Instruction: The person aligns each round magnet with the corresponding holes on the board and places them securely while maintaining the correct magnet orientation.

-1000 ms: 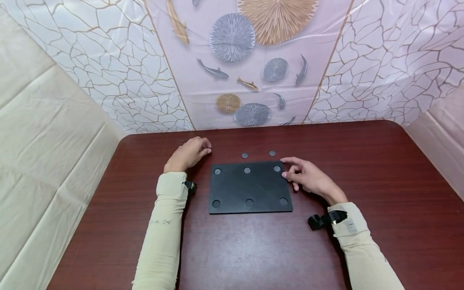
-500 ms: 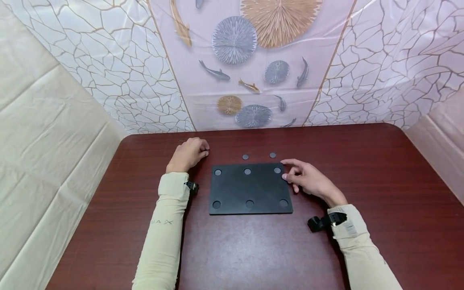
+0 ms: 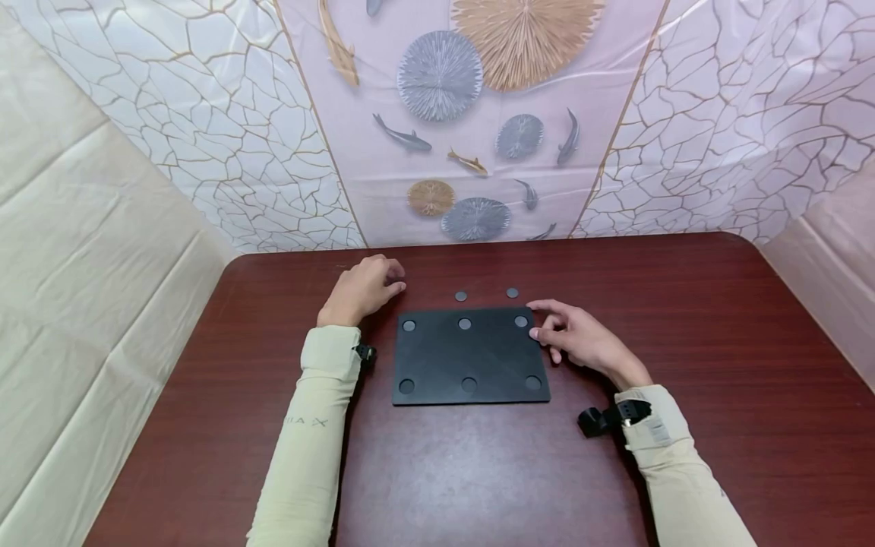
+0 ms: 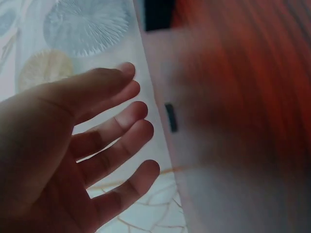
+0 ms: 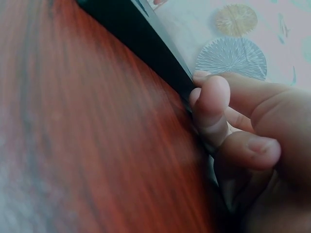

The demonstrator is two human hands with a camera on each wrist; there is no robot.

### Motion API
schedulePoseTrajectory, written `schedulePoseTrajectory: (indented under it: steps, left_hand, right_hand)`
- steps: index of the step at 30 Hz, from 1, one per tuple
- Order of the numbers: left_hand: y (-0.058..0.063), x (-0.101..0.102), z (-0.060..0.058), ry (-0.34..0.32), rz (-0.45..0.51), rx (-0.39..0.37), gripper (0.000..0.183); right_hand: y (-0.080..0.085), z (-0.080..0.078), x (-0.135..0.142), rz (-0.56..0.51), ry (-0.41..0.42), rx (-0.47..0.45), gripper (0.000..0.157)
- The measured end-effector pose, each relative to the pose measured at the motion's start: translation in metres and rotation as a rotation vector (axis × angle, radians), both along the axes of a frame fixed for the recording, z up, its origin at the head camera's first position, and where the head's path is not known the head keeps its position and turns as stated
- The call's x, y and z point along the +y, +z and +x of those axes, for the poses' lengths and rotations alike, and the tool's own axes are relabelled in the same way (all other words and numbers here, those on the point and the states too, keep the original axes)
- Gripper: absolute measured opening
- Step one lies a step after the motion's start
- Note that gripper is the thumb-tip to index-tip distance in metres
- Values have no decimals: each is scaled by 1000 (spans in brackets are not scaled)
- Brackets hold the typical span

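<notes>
A black rectangular board [image 3: 472, 357] with round recesses lies on the table. The far-row recesses look lighter grey inside than the near-row ones. Beyond its far edge lie two small grey discs, a left one [image 3: 461, 296] and a right one [image 3: 512, 292]. My left hand [image 3: 364, 289] hovers off the board's far left corner, fingers loosely bent and apart with nothing between them. A small dark piece [image 4: 171, 117] shows past its fingertips in the left wrist view. With thumb and index finger, my right hand [image 3: 577, 336] holds the board's far right corner; its other fingers are curled.
The dark red wooden table [image 3: 451, 471] ends at a patterned wall sheet [image 3: 273, 152] behind. Cream cloth [image 3: 82, 289] hangs along the left side. Each wrist wears a black camera, the right one's camera [image 3: 608, 418] standing out beside the sleeve.
My left hand has shifted slightly right and its fingers have spread. A dark bit at its fingertips half a second ago no longer shows in the head view. My right hand stays at the board.
</notes>
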State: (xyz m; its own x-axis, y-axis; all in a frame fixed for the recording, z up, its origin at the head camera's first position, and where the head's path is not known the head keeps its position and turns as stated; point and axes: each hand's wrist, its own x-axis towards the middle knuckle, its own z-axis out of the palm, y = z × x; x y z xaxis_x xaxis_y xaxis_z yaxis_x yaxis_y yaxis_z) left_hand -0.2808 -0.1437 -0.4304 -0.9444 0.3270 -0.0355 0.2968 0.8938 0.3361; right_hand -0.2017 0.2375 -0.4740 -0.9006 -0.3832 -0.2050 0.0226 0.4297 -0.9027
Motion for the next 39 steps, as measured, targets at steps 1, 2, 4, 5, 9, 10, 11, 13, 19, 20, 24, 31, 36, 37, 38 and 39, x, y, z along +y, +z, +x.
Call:
schedulePoseTrajectory:
  steps: [1,2,4,5,9,10,11,13,19,20,24,31,36,37,38,39]
  left_hand:
    - [1,2,0,-8,10,-1,23]
    - [2,5,0,-16,23,-4,24]
    - [4,9,0,-36,54,-13,25]
    - [5,11,0,-47,68,-18,26]
    - [12,20,0,-104,124,-39,31]
    - [13,23,0,-120,133,-43,33]
    - [14,25,0,-136,141,-44,34]
    - [16,31,0,-171,164,-50,36]
    - [15,52,-5,-243,259,-111,37]
    - [14,56,-5,-247,264,-121,37]
    - [9,75,-8,-250,234,-165,37]
    - [3,103,-12,-225,154,-235,40]
    - [6,119,-16,-255,159,-275,42]
    - [6,122,-17,-265,164,-283,42]
    - [6,126,-17,-274,168,-289,43]
    - [6,129,-17,-282,167,-292,43]
  right_hand:
    - [0,0,0,3,1,-1,51]
    - [0,1,0,5,0,-2,51]
    - [0,1,0,4,-1,-3,51]
    - [0,1,0,1,0,-2,51]
    - [-2,2,-1,-5,-1,-10,52]
    - [-3,2,-1,-5,-4,-13,51]
    - [-3,2,-1,-2,-5,-13,51]
    - [-4,2,-1,5,-11,-14,51]
    - [-3,2,-1,34,-32,10,56]
    - [-3,2,-1,37,-33,17,58]
    - [-3,3,-2,13,-41,31,62]
    - [0,2,-5,-48,-62,22,61]
    - [1,0,-8,-49,-67,14,60]
    - [1,0,-8,-44,-71,11,59]
    - [1,0,-8,-41,-74,8,59]
    - [1,0,-8,-38,-79,5,58]
